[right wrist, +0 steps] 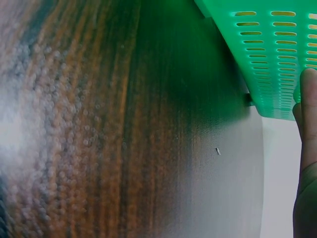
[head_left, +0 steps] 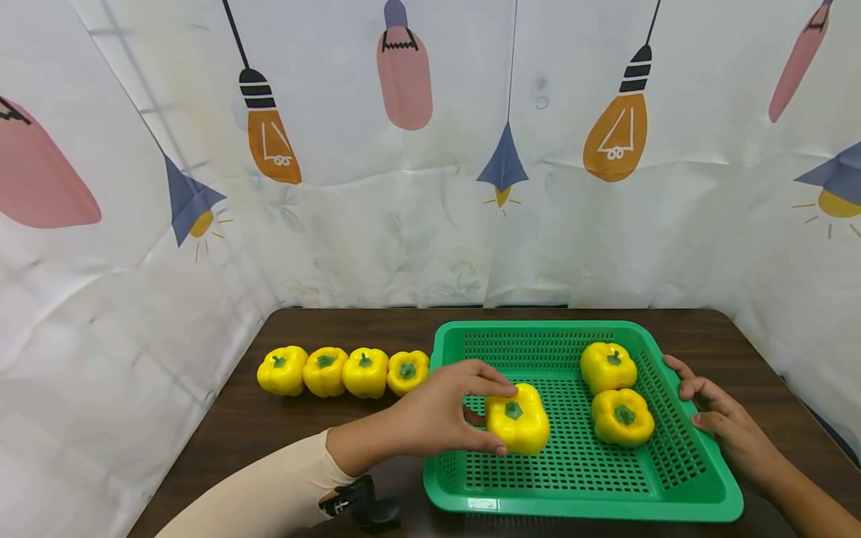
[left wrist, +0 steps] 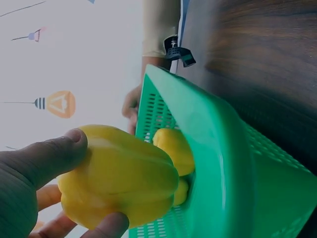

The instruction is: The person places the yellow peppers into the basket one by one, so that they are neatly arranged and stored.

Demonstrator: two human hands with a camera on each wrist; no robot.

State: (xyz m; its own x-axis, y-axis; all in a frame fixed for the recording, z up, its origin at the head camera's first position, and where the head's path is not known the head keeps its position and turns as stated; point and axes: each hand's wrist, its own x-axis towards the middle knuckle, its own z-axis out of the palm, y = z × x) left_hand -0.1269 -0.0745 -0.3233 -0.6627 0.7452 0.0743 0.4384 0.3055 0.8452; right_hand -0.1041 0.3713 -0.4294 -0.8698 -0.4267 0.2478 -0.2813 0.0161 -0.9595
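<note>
Left hand [head_left: 440,411] grasping yellow pepper [head_left: 528,433] over green basket [head_left: 585,504], two peppers [head_left: 620,430] inside toward two o'clock, right hand [head_left: 729,433] touching rim at three o'clock, its grip unclear, four peppers [head_left: 363,377] at nine o'clock.

Readable text: none you can make out in any view.
Black wrist device [head_left: 366,502]: just left of the green basket [head_left: 585,506], at the left cuff [head_left: 329,467]; you see a small white mark on it, too small to read as letter, number or brand.
Printed backdrop [head_left: 403,246]: behind the basket; its lamps and bulbs give you white and black strokes that form drawings, with nothing legible as words.
Yellow peppers [head_left: 282,370]: inside, over and left of the basket; nothing on them you can read.
Basket walls: slots and plain green, nothing legible to you.
</note>
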